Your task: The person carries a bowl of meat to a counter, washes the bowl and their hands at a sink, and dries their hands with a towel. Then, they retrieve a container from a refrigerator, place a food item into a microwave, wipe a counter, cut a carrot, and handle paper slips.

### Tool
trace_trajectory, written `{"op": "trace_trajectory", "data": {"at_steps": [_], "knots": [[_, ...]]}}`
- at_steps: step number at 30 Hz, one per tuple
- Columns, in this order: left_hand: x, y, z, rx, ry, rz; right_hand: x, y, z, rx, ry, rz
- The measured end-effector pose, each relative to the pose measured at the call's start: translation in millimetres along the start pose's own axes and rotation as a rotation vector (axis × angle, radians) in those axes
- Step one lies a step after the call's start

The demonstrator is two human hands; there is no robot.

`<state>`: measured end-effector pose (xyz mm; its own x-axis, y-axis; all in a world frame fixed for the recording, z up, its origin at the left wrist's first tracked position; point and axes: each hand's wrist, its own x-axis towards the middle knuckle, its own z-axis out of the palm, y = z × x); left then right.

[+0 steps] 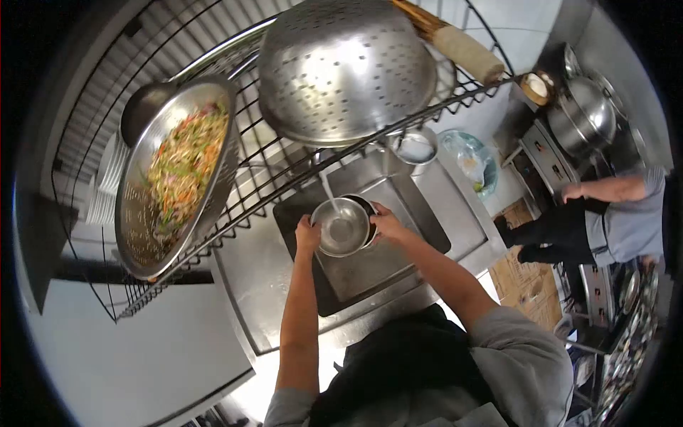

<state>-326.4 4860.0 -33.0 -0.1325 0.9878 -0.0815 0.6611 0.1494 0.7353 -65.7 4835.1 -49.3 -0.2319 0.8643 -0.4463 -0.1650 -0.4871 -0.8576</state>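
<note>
Head view: my left hand (307, 235) and right hand (388, 222) each curl closed on the rim of a steel bowl (343, 229) — held over the sink (370, 274), under a thin water stream (329, 191). Above the sink, a colander of shredded vegetables (178, 171) leans on the wire rack (263, 164).

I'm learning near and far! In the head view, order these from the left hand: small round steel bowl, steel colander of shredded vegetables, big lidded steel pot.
1. Small round steel bowl, held by the left hand.
2. Steel colander of shredded vegetables, upper left.
3. Big lidded steel pot, far right.
</note>
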Motion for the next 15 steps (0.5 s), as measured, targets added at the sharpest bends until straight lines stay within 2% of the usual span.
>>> {"op": "trace_trajectory", "data": {"at_steps": [1,2,3,4,5,6,8,9,10,12,13,14,15], "knots": [[10.5,-10.5,15.8,0.007,-0.018,0.019,-14.2,-17.3,-1.2,-0.004,0.026,0.04],[20.2,-22.6,31.0,-0.341,-0.185,-0.17,-17.5,-22.3,-7.1,0.01,0.045,0.033],[21.7,-18.8,35.7,-0.684,-0.352,-0.37,-17.9,-23.6,-13.3,0.027,-0.021,0.049],[19.9,-15.2,42.2,-0.676,-0.368,-0.364,-18.0,-25.8,-19.5,0.041,-0.089,0.064],[16.2,-11.0,51.4,-0.544,-0.302,-0.252,-20.1,-30.1,-31.7,0.12,-0.181,0.075],[16.2,-4.2,55.9,-0.414,-0.231,-0.136,-19.0,-35.0,-37.6,0.124,-0.17,0.068],[21.0,4.7,55.8,-0.456,-0.246,-0.076,-13.3,-43.9,-44.2,-0.837,0.334,-0.608],[20.6,4.4,54.3,-0.496,-0.253,-0.029,-19.0,-58.6,-34.7,-0.778,0.501,-0.746],[15.0,20.3,46.5,-0.491,-0.25,-0.036,-12.7,-61.7,-26.6,-0.774,0.495,-0.742],[1.8,73.8,27.2,-0.434,-0.232,-0.175,4.2,-71.5,-11.3,-0.736,-0.058,-0.472],[11.9,61.0,40.5,-0.402,-0.131,-0.028,27.9,-66.0,1.2,-1.147,0.085,-0.627],[18.8,48.7,54.0,-0.502,-0.13,-0.059,41.9,-56.6,9.7,-1.137,0.087,-0.645],[13.7,63.9,52.4,-0.347,-0.088,0.068,45.0,-55.3,25.7,-0.916,0.092,-0.633]]}}
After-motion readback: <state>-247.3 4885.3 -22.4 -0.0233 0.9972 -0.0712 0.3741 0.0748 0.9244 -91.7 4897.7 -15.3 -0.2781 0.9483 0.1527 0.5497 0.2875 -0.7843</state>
